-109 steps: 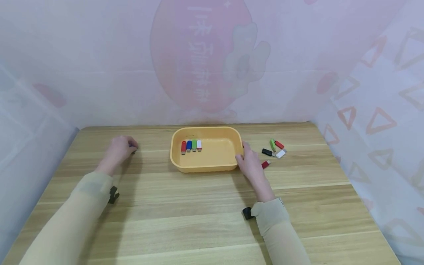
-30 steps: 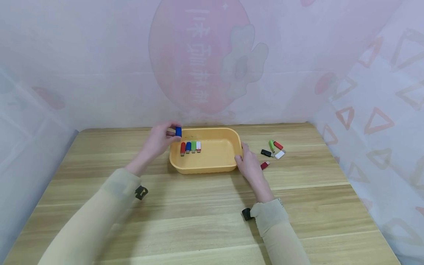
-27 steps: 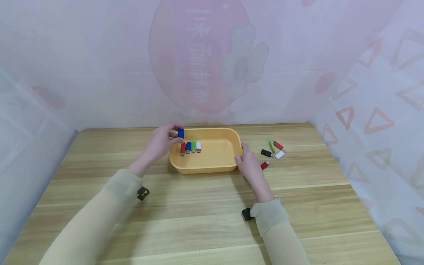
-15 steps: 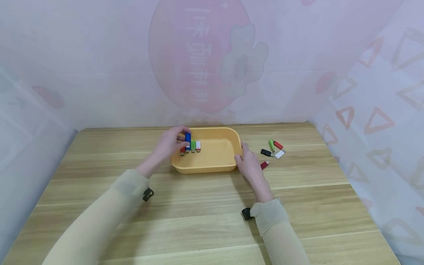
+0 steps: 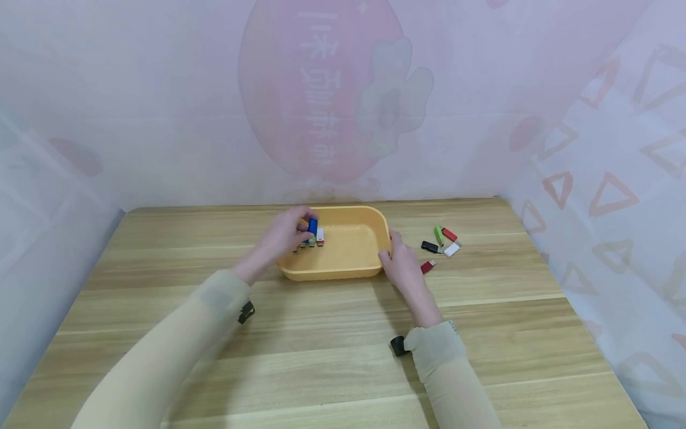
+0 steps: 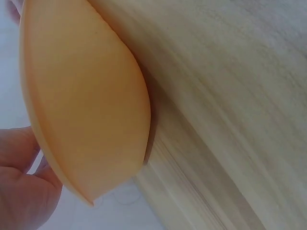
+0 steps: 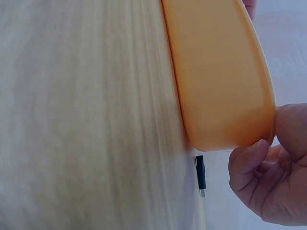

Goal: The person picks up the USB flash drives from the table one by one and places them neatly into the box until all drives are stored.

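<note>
A yellow tray (image 5: 354, 262) sits mid-table in the head view. My left hand (image 5: 286, 237) hovers over its left part and pinches a blue USB stick (image 5: 312, 226) above a row of sticks, of which the white one (image 5: 320, 236) shows; the others are mostly hidden by the hand. My right hand (image 5: 401, 264) holds the tray's right rim with its thumb on the edge. The left wrist view shows the tray's outer wall (image 6: 81, 96) and part of my palm (image 6: 21, 187). In the right wrist view my fingers (image 7: 268, 167) curl at the tray's corner (image 7: 225, 96).
Right of the tray lie loose sticks: a black one (image 5: 429, 246), green (image 5: 439, 235), red (image 5: 449, 235), white (image 5: 452, 249) and a small red one (image 5: 427, 266) beside my right hand. The black stick (image 7: 200, 173) shows in the right wrist view. Fabric walls enclose the table's back and sides.
My left hand has carried the blue stick rightward from the table's left side to over the tray's row of sticks. My right hand has stayed on the tray's right rim.
</note>
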